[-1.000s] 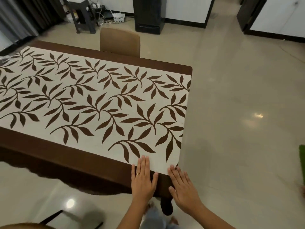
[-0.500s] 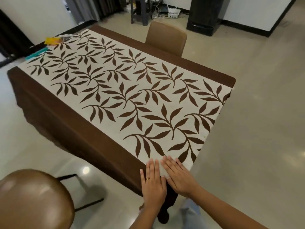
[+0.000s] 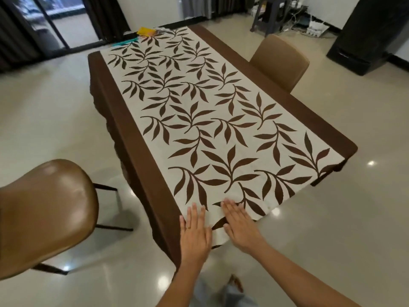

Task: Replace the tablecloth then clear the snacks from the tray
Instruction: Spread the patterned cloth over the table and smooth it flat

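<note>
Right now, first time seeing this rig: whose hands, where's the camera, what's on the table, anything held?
No robot: a person works bare-handed, filmed by a wide-angle camera worn on their head, looking forward and down. The left hand, wearing a ring, and the right hand lie flat, fingers straight, on the near corner of a long cream leaf-patterned tablecloth with a brown border along its sides. Neither holds anything. At its far end lie a yellow item and a teal item, too small to identify. One brown chair stands near left, a second chair at the cloth's right side.
</note>
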